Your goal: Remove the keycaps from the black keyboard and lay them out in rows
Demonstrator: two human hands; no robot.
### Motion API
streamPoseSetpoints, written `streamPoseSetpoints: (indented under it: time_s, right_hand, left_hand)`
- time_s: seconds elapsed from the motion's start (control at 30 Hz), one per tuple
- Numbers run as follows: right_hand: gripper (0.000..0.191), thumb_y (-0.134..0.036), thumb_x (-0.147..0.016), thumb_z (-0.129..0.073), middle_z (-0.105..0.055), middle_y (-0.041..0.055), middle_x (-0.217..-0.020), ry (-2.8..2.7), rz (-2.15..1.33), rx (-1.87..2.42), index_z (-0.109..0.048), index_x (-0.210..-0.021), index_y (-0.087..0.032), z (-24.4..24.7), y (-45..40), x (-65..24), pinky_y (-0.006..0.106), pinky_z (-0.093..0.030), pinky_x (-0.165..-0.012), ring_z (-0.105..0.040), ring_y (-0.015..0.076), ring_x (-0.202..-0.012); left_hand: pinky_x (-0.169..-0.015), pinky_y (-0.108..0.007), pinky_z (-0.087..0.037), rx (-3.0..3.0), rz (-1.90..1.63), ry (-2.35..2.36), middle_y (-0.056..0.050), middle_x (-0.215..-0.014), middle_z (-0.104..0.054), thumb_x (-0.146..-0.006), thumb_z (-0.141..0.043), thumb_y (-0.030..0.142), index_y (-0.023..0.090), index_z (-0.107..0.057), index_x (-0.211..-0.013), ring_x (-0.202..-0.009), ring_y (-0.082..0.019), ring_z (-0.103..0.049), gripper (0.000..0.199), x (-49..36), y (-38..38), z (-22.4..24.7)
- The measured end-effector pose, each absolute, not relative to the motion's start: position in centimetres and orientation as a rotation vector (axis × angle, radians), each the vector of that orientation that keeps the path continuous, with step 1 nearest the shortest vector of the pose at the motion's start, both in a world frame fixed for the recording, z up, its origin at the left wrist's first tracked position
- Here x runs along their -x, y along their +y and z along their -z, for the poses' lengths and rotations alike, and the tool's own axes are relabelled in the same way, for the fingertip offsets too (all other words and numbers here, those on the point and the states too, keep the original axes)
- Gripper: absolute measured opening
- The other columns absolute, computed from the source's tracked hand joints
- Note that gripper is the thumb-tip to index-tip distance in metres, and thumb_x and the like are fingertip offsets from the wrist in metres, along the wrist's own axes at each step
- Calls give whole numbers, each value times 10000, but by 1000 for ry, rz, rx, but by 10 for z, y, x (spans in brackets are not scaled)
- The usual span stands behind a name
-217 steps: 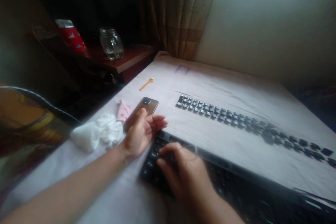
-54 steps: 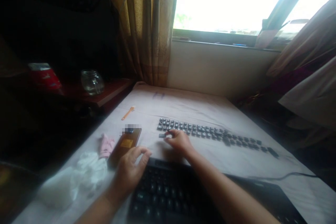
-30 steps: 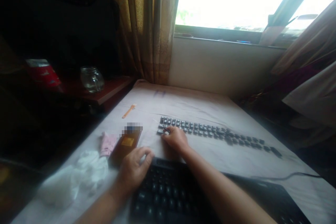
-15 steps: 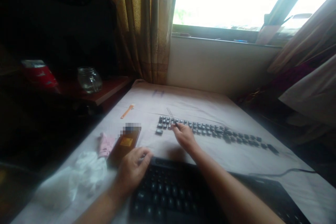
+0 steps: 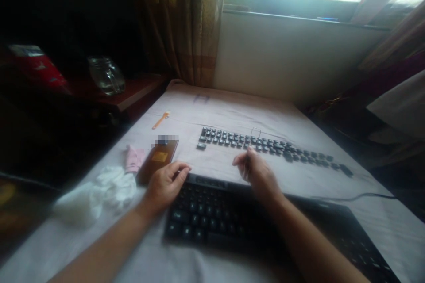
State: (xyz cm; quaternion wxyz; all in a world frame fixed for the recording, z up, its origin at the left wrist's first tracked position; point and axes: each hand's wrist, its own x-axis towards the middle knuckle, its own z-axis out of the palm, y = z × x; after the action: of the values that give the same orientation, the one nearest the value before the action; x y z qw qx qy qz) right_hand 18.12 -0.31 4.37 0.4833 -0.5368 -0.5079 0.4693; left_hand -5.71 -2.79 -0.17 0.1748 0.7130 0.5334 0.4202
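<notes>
A black keyboard (image 5: 212, 212) lies across the near part of the cloth-covered surface, many keys still on its left part. My left hand (image 5: 168, 183) is at its far left corner, fingers curled together on the edge. Above the keyboard's far edge, my right hand (image 5: 257, 172) is closed, slightly blurred. A thin wire loop (image 5: 255, 131) sticks up beyond its fingers, looking like a wire keycap puller; its handle is hidden by the hand. Just past this hand, loose black keycaps (image 5: 229, 139) are laid out in long rows.
Left of the keyboard lie a brown box or phone (image 5: 161, 157), a pink cloth (image 5: 134, 158) and crumpled white material (image 5: 113, 185). Farther off is an orange brush (image 5: 161, 120). A glass jar (image 5: 106, 75) stands on a side shelf. A cable (image 5: 358, 196) runs along the right.
My right hand has moved right and nearer, away from the left end of the keycap rows. My left hand stays at the keyboard's corner. The view has tilted down.
</notes>
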Motion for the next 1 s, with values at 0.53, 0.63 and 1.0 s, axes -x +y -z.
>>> streamPoseSetpoints:
  time_s: [0.53, 0.63, 1.0]
  right_hand:
    - [352, -528, -772, -692, -582, -23, -638, -1499, -1513, 1163, -679, -865, -189, -34, -41, -169, 211, -443, -505, -499, 96, -528]
    - [277, -460, -815, -658, -610, -7, -668, -1612, -1494, 1154, -678, -827, -184, -37, -43, -157, 218, -486, -558, -567, 118, -602]
    - [136, -289, -883, -560, -699, 1, -714, -2054, -1148, 1143, -674, -874, -218, -44, -40, -140, 253, -509, -637, -651, 155, -660]
  left_hand:
    - [-668, -238, -529, -2048, -1130, 1511, -7, -823, -753, -918, -514, 302, 212, -678, -890, -747, -164, -710, 189, 57, -30, -4]
    - [-678, -237, -527, -2091, -1114, 1512, -9, -830, -749, -930, -504, 294, 211, -675, -902, -754, -162, -708, 193, 60, -29, -5]
    - [-1017, -450, -428, -2392, -920, 1515, -55, -970, -756, -917, -531, 259, 212, -704, -950, -982, -240, -669, 182, 76, -22, 0]
